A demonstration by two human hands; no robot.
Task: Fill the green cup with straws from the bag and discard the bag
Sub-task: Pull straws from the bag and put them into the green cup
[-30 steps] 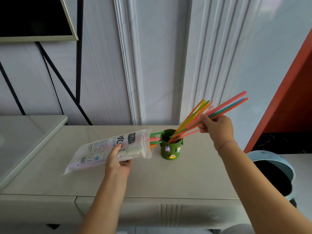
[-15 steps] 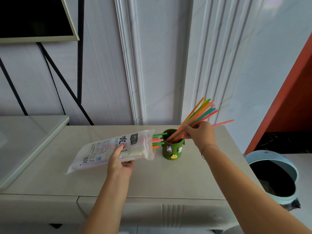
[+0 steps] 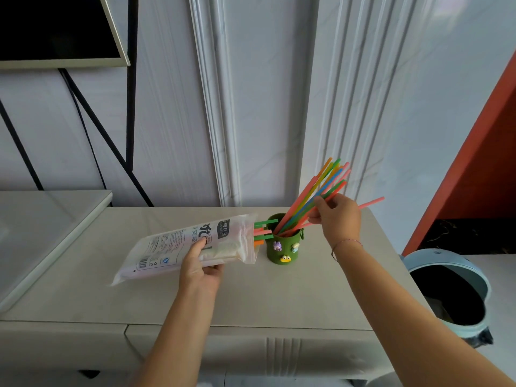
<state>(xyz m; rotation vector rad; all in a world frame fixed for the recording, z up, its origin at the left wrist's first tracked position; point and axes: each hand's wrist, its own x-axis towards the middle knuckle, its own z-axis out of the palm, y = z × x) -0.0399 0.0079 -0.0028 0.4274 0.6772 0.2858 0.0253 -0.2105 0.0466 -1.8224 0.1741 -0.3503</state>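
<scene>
The green cup (image 3: 282, 247) stands upright on the pale counter (image 3: 279, 297), toward its back right. A fan of coloured straws (image 3: 310, 196) leans out of the cup up and to the right. The right hand (image 3: 339, 219) has its fingers curled round these straws about midway up, and one pink straw pokes past it to the right. The left hand (image 3: 199, 268) grips the bag (image 3: 178, 247) from below near its middle, thumb on the printed face. It holds the bag tilted with the open mouth just beside the cup's rim, where a few straw ends (image 3: 264, 231) stick out. The straws look very light, smooth and springy, so they will likely splay or slide apart unless they are held as a bunch near the middle and lowered end first. The cup is small and probably tips easily under their lean. The bag is thin, limp film, easy to crumple, and best gripped across its body. An open bin (image 3: 485, 286) sits low to the right of the counter, well apart from the bag.
</scene>
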